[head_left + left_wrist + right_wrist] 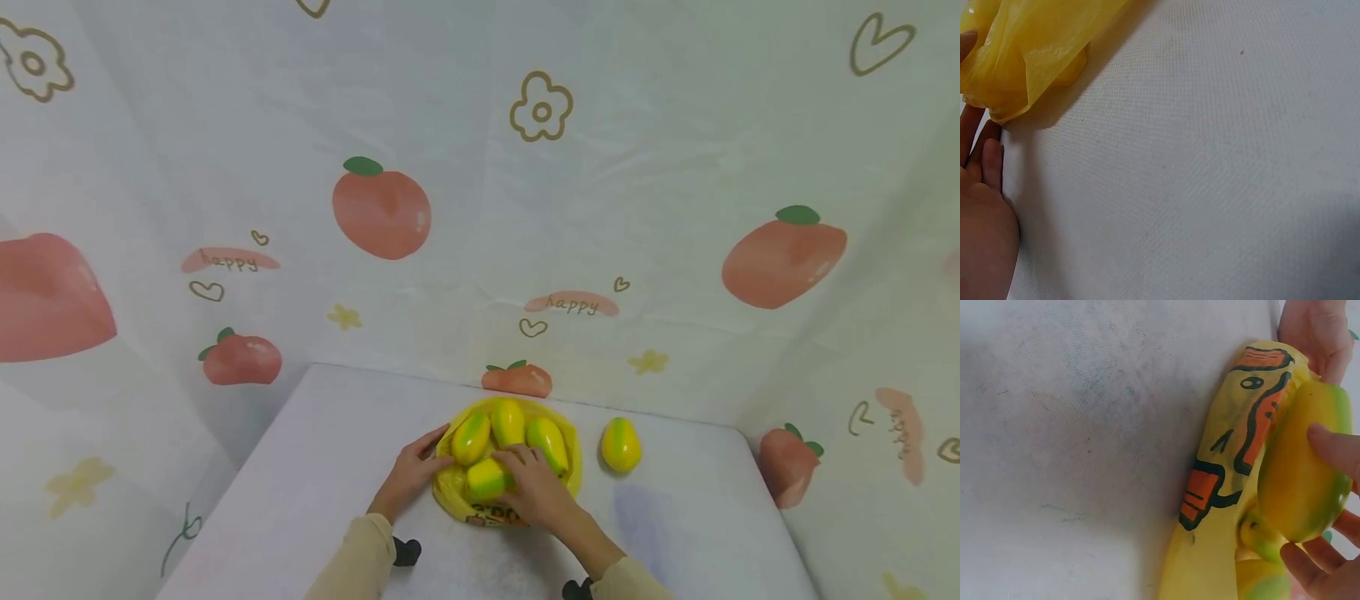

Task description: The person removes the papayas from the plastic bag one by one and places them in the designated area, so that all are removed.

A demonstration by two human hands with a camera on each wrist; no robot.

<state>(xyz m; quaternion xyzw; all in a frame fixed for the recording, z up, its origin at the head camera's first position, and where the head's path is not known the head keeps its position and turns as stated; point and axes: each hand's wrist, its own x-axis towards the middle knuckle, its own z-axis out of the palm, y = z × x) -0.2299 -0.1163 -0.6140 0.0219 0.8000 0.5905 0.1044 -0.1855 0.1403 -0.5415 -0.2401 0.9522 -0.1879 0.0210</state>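
A yellow plastic bag with printed orange and black figures lies spread open on the table, its rim folded out around a group of yellow-green mangoes. My right hand grips one mango at the near side of the bag, thumb on one face and fingertips on the other. Three more mangoes lie behind it inside the bag. At the bag's left edge my left hand pinches the plastic, thumb over the rim and fingers outside against the wall.
A single mango lies on the white table to the right of the bag. A white curtain with peach prints hangs behind and along the sides. Dark printed shapes show on the tabletop near both sleeves.
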